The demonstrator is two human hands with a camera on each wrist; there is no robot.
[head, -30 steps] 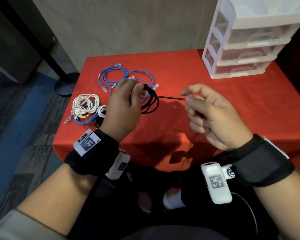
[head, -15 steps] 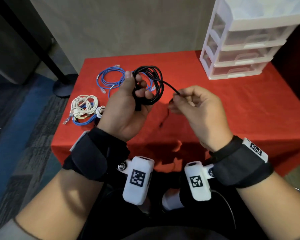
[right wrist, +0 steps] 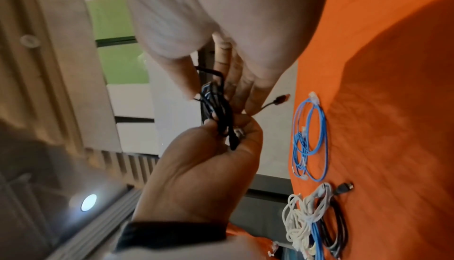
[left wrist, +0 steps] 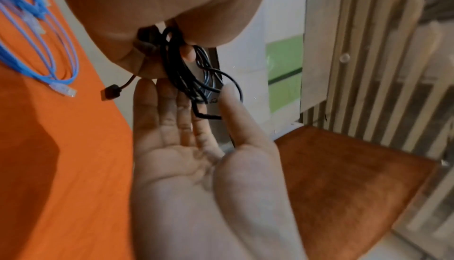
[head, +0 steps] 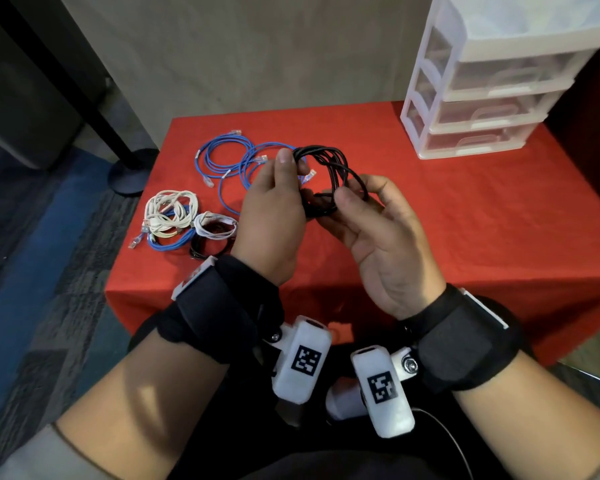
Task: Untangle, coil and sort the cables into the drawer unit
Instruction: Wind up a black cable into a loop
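Black thin cable coil (head: pixel 329 181) sits gripped in our left hand (head: pixel 274 216), right hand (head: pixel 378 230) fingers pinching its loops; coiling nearly done, next securing the loose end.

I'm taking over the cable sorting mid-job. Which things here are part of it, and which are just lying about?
Part of the job:
black cable, gripped by left hand and right hand
blue cables
tangled cable pile
drawer unit

Lying about:
black stand base

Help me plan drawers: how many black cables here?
2: one black coil held by left hand and right hand; one black cable on the table under a white coil. Others may hide.
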